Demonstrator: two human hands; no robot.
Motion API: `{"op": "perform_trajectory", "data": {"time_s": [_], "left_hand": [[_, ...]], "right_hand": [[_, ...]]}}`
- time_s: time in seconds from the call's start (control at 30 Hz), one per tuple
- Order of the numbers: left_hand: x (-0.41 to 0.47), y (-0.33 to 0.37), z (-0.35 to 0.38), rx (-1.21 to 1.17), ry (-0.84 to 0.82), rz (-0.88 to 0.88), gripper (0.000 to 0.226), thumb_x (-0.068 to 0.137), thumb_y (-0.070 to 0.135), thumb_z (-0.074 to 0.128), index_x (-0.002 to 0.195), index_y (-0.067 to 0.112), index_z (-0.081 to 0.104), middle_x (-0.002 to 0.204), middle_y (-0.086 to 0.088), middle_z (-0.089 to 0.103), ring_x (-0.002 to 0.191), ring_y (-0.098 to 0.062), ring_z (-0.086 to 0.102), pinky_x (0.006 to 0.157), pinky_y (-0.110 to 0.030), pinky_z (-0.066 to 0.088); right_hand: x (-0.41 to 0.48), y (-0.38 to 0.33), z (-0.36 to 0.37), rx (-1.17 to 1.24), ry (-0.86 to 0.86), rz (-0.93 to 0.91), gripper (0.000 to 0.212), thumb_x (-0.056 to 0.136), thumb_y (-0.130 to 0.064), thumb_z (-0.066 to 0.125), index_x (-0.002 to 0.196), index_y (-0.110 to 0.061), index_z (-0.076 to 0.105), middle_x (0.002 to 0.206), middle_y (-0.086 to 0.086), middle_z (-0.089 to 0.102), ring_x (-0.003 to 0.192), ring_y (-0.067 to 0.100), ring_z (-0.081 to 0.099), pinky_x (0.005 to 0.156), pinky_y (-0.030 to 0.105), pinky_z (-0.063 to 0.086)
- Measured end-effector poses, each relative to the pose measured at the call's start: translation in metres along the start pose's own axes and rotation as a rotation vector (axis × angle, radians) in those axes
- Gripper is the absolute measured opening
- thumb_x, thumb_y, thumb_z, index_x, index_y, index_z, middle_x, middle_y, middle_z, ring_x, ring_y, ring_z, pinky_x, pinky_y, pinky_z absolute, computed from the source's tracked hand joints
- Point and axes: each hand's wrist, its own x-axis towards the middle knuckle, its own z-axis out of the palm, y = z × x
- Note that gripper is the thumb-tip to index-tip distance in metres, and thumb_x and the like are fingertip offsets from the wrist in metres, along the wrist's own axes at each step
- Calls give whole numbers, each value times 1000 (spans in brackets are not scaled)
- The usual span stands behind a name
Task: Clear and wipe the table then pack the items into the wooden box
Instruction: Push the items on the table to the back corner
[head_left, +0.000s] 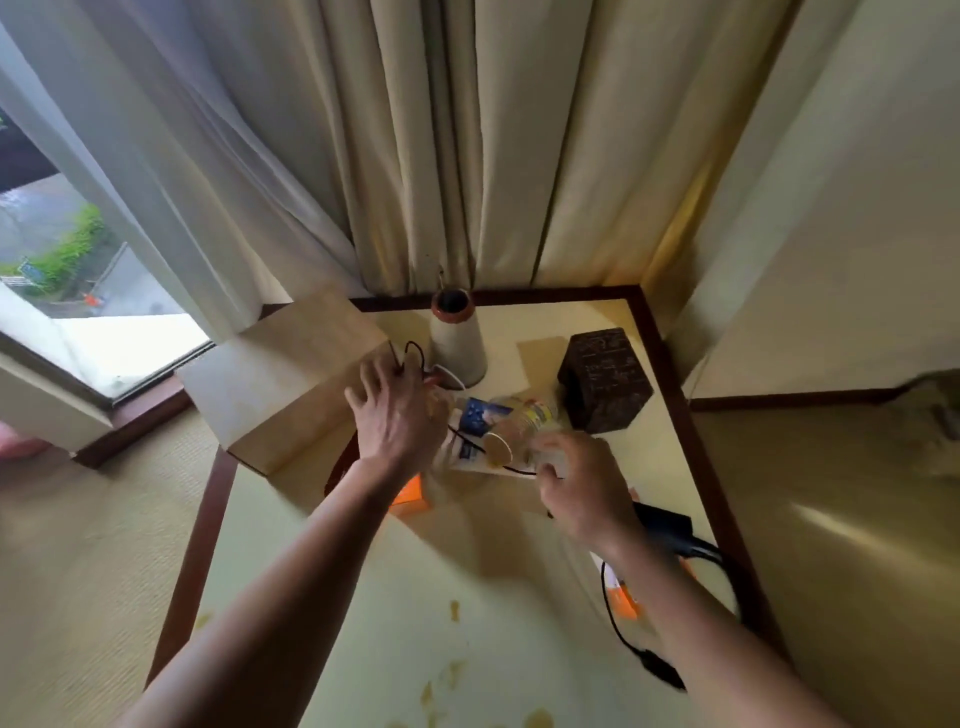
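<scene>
A light wooden box (280, 384) sits on the back left corner of the cream table (395, 623). My left hand (400, 415) rests by the box's right edge, fingers curled on a thin black cord (415, 349) that loops up above them. My right hand (584, 486) grips the near end of a clear plastic bottle (530, 418) lying on its side. The bottle lies in a blurred pile with a paper cup (498, 448) and a blue-and-white packet (480, 415). An orange item (410, 500) lies partly under my left forearm.
A dark carved box (605, 382) stands at the right, and a cone-shaped vase (457, 343) at the back. A black power adapter (667, 525) and its cable (618, 631) run along the right edge. Brownish stains (454, 610) mark the near tabletop. Curtains hang behind.
</scene>
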Motion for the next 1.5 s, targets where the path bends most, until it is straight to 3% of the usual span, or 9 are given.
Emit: {"op": "perform_trajectory", "data": {"time_s": [0.13,0.27,0.4,0.5,0.77,1.03,1.17,1.27,1.5], "left_hand": [[-52,48,-17,-201,29,53,38,95,37,55,129,19,53,128,-11,53,114,-30,48,95,-46,45],[-124,100,9,-412,-426,-66,40,86,54,41,102,25,65,97,-1,72,81,-22,69,74,-42,61],[-168,148,32,-548,-783,-263,68,82,69,61,124,16,60,115,-3,65,101,-23,66,86,-41,58],[-179,179,44,-682,-833,-416,50,86,56,68,105,12,55,99,-3,63,81,-19,63,76,-42,60],[-189,213,62,-844,-565,-647,37,97,34,63,115,10,42,121,-10,42,105,-28,55,91,-42,53],[-179,204,22,-1182,-389,-629,32,106,35,52,124,14,35,113,-10,65,90,-21,68,52,-30,52],[-153,185,-5,-1121,-217,-513,31,104,43,52,127,29,36,114,-7,68,97,-26,68,63,-37,57],[-123,168,-23,-1030,-104,-461,35,98,51,56,124,35,39,115,-4,69,102,-29,68,86,-54,57],[-29,136,-57,-760,70,-373,39,93,45,58,125,28,44,107,-4,65,94,-28,64,79,-45,54]], "right_hand": [[-27,54,-45,-266,-149,123,53,79,-29,63,132,-34,54,133,-5,52,128,22,41,109,42,38],[-38,96,-72,-189,-235,186,61,83,-21,61,141,-35,48,144,-7,48,136,21,39,116,41,33],[-40,125,-79,-75,-328,191,61,91,-27,64,148,-34,41,142,-5,47,132,19,47,105,34,42],[-41,138,-72,-24,-309,156,53,96,-34,64,144,-26,44,133,-3,53,119,17,55,92,29,45],[-41,150,-72,138,-208,136,36,87,-31,76,116,-20,57,103,-4,66,90,7,61,66,20,46],[-34,124,-89,424,-117,126,16,93,-23,70,107,-16,66,100,0,69,91,15,68,65,18,49],[-28,86,-106,698,-7,137,11,96,-8,65,107,-9,69,99,12,72,73,29,76,66,37,64],[-16,60,-114,761,52,110,14,96,-8,66,109,-8,68,96,12,72,68,31,76,62,32,63],[18,34,-95,742,292,4,18,95,-11,67,113,-7,69,98,5,73,78,20,77,69,42,65]]}}
